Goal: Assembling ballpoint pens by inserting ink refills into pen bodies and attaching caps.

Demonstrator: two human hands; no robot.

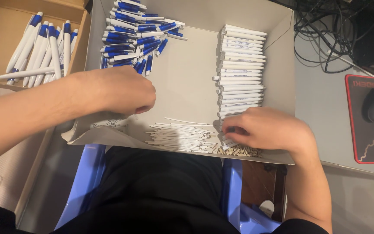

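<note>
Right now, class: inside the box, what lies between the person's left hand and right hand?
In the head view, between the left hand and right hand lie thin white refill tubes on the bare cardboard box floor.

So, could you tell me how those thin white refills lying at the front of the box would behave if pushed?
The thin white refills look round and slender, so they would probably roll or scatter. Their thinness suggests they are light and may flex. The right hand rests beside them.

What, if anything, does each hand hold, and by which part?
Right hand pinches a white barrel at its near end. Left hand is curled; any hold is hidden.
</note>
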